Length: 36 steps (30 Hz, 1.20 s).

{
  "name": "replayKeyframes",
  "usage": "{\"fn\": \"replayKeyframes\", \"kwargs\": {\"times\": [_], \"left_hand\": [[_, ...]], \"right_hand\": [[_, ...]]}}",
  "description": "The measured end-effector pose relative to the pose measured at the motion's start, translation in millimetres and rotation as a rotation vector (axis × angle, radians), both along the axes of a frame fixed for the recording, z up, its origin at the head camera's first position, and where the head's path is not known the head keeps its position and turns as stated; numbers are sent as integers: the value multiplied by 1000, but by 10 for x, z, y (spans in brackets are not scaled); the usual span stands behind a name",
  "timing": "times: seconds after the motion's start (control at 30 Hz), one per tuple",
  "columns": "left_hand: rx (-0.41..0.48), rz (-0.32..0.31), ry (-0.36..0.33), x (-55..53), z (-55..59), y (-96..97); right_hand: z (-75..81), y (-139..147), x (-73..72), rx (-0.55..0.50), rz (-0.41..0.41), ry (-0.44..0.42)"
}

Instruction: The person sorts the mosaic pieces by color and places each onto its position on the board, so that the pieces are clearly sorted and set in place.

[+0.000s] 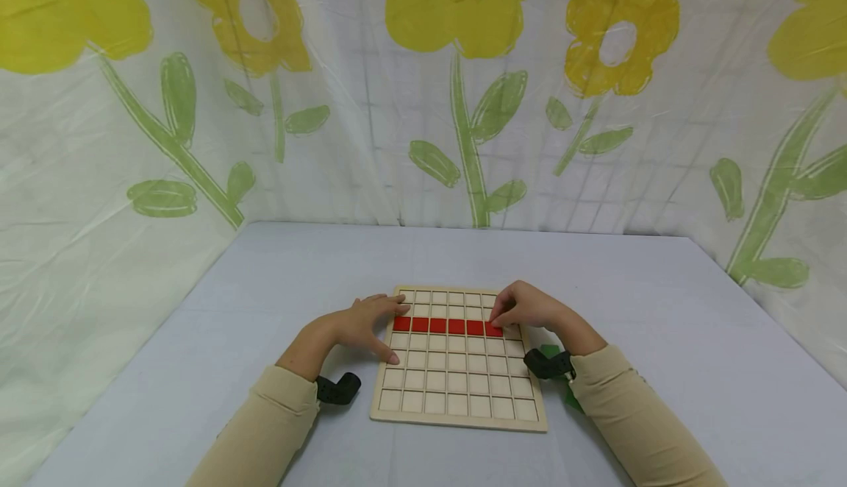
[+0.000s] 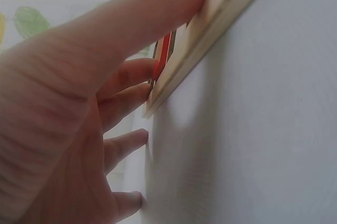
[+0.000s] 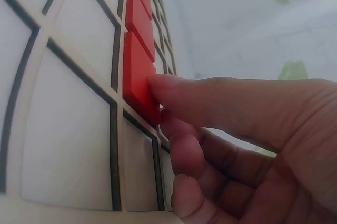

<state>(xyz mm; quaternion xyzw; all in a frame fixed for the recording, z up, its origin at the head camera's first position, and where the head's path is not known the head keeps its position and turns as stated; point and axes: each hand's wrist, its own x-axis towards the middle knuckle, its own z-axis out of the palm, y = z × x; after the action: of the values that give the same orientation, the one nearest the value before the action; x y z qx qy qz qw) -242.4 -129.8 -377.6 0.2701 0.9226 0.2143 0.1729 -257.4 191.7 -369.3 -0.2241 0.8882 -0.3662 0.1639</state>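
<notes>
A square wooden grid board (image 1: 458, 420) lies on the table, with several red square tiles (image 1: 437, 325) side by side along one row. My left hand (image 1: 360, 323) rests at the board's left edge, fingers spread and thumb on the rim. In the left wrist view its thumb (image 2: 131, 16) lies over the wooden border. At the right end of the red row my right hand (image 1: 532, 305) pinches the last red tile (image 3: 138, 79) between thumb and fingers. That tile sits at its grid cell; the fingers partly hide its far edge.
Green pieces (image 1: 549, 351) lie right of the board, partly hidden under the right wrist and its black wrist camera (image 1: 548, 363). The white table (image 1: 298, 266) ends at the back against a curtain printed with yellow flowers (image 1: 456, 16).
</notes>
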Motion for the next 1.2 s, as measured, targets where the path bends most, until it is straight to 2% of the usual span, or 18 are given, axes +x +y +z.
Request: {"fn": "replayKeyframes", "kwargs": {"times": [0.3,0.57,0.9,1.2], "left_hand": [[-15,-2,-1,5,2,26],[-20,8,-2,9,12,25],[-17,4,0,9,15,22],[-18,9,-2,21,22,20]], "right_hand": [[64,34,23,25,-29,13],[177,231,94,45,-55,-1],[290,600,336,89,-109,-24],[271,881,582,76,-120,-43]]}}
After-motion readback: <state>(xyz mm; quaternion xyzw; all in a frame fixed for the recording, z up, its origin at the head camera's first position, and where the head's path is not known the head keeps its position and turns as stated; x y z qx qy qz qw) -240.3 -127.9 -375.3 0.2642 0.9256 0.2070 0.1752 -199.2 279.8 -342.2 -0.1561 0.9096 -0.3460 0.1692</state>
